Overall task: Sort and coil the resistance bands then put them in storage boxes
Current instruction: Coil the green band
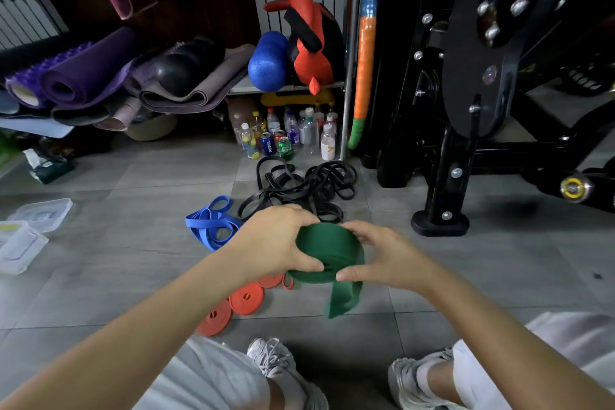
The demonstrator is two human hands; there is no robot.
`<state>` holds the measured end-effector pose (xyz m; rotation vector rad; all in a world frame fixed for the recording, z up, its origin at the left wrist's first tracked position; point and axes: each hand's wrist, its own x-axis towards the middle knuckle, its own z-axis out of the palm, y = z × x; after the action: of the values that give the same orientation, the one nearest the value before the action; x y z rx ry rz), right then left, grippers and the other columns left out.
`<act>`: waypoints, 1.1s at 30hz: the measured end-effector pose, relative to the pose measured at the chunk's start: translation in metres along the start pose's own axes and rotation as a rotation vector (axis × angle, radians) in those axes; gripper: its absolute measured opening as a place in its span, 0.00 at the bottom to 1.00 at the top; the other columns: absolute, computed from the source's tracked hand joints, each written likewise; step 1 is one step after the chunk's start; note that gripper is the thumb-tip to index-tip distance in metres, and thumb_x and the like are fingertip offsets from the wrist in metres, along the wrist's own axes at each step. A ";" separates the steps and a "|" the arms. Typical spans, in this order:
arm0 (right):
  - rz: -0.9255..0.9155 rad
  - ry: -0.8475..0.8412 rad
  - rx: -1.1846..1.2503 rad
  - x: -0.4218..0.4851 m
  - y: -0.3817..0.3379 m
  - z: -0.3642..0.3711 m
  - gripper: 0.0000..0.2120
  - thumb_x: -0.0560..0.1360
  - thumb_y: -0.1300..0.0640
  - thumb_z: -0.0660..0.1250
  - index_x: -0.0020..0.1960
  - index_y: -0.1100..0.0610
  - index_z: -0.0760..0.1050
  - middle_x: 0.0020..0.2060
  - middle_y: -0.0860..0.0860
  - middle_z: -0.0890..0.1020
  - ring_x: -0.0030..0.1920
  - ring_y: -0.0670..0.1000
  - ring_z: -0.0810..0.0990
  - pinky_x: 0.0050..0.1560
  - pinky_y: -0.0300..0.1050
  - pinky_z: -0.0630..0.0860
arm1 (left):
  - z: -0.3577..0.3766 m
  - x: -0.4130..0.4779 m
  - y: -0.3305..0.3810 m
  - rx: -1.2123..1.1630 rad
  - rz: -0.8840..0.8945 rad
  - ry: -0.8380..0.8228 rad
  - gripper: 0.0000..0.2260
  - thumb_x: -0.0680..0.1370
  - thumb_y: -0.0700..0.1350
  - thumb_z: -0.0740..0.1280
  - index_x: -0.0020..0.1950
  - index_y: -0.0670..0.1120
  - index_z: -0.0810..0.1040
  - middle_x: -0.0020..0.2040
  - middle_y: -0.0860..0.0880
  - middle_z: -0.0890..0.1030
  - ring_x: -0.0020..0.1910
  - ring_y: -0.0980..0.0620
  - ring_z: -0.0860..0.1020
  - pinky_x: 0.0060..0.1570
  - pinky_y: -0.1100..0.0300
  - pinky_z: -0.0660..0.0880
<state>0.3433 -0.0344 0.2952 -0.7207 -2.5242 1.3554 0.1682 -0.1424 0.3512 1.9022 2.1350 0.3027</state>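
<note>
Left hand (276,243) and right hand (382,256) both clamp the green band (327,250), held in the air above the floor (133,176). The left hand pinches the coil, I think so that it does not spring open. The right hand steadies the outer turn, and the tail (342,299) hangs loose below. Orange coils (246,298) lie finished just under it. Blue bands (211,221) and black bands (299,190) wait uncoiled beyond. Boxes (23,243) stand at the floor's left edge.
</note>
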 end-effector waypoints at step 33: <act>-0.009 0.024 0.002 0.001 -0.030 -0.004 0.16 0.64 0.56 0.77 0.51 0.51 0.79 0.43 0.48 0.84 0.43 0.45 0.82 0.48 0.51 0.79 | -0.010 -0.001 0.004 -0.038 -0.030 -0.045 0.26 0.61 0.59 0.75 0.56 0.55 0.75 0.49 0.57 0.79 0.49 0.55 0.77 0.51 0.54 0.75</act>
<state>0.3340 -0.0451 0.3222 -0.7200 -2.5043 1.3389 0.1688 -0.1430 0.3617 1.8372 2.1113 0.2894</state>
